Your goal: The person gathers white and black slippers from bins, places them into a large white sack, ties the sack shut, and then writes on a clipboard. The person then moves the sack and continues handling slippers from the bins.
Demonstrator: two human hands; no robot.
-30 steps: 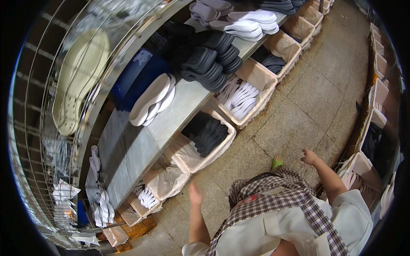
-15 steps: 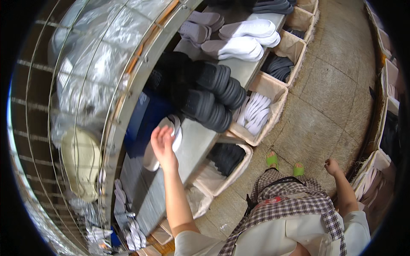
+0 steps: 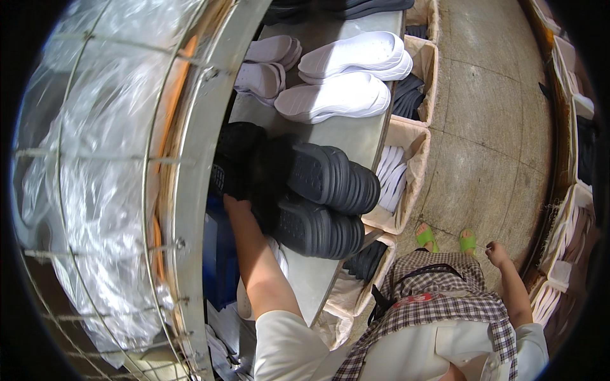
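My left hand reaches into the shadowed back of the metal table, between a blue bin and stacked black shoe soles. Its fingers are lost in the dark, so what they touch is hidden. Under my left forearm, white soles show in part. Just right of that forearm stand two rows of nested dark grey shoe soles. My right hand hangs low at my side, fingers curled, with nothing seen in it. Farther off lie pairs of white shoe soles.
Cloth-lined baskets of white and black soles line the table's right edge. On the left, a wire mesh rack holds clear plastic bags above table height. More baskets line the far right of the tiled floor.
My left hand has moved from above the white soles to the dark space beside the blue bin. My view has shifted closer to the rack; my right hand still hangs low.
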